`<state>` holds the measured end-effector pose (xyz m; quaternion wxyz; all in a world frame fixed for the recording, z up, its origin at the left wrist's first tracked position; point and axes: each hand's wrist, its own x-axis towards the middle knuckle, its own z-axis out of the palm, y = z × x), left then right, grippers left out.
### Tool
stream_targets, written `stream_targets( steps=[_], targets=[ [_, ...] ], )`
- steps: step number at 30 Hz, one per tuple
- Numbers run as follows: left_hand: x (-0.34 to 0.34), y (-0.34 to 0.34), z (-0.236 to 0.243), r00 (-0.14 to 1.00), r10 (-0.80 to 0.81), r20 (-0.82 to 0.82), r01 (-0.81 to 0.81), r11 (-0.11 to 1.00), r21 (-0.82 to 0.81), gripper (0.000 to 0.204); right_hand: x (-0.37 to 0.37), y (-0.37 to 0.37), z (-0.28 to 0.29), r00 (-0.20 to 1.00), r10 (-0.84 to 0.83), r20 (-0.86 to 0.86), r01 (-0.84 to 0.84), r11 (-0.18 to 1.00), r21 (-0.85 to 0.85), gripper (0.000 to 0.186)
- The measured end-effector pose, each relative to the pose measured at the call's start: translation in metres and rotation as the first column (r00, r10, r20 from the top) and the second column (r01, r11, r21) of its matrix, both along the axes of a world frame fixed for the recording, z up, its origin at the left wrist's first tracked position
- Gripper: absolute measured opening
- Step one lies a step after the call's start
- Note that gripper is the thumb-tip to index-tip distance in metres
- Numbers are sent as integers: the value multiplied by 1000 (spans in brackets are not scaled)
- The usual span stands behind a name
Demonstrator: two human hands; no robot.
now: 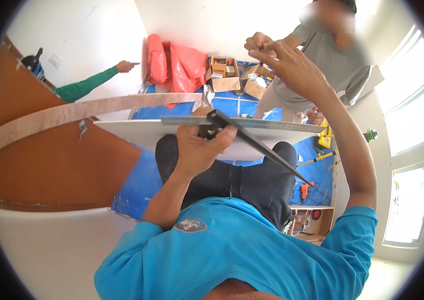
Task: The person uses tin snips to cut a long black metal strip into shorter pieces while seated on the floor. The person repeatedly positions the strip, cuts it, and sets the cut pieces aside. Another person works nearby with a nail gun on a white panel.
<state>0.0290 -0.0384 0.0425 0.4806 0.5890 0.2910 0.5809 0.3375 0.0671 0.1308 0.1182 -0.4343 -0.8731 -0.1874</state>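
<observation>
My left hand (199,150) is closed around the block-like end of a long black bar (267,150), which slants down to the right over my lap. Its exact kind I cannot tell. Under that hand lies a pale flat board (142,134) in front of my knees, with a grey straight strip (272,126) along its far edge. My right hand (299,72) is raised at the far right, its fingers bent together against a co-worker's hand (258,41). Something small and dark shows between the fingers, too small to name.
The co-worker in grey (322,60) stands far right. A green-sleeved arm (89,84) points from behind a brown curved partition (62,170) at left. Open cardboard boxes (226,84) and red sheeting (187,65) lie behind. An orange drill (305,191) rests on blue floor covering (317,172).
</observation>
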Motion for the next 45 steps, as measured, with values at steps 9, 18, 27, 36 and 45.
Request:
stream_targets(
  steps=[9, 18, 27, 36, 45],
  targets=[
    [11, 2, 17, 999, -37, 38, 40, 996, -74, 16, -28, 60, 22, 982, 187, 9, -187, 978, 97, 33],
    [11, 42, 23, 997, -53, 59, 56, 997, -53, 20, -79, -68, 94, 914, 111, -390, -174, 976, -132, 18],
    [17, 32, 30, 999, -41, -11, 41, 998, 50, 16, -66, -101, 90, 865, -4, -502, -197, 917, -346, 28],
    [10, 4, 22, 986, -147, 83, 126, 969, 212, 24, -50, -119, 103, 883, 131, -450, -360, 804, -473, 21],
    [10, 5, 19, 962, -231, 147, 189, 948, 257, 26, -56, -129, 103, 866, 147, -478, -392, 792, -468, 20]
  ],
)
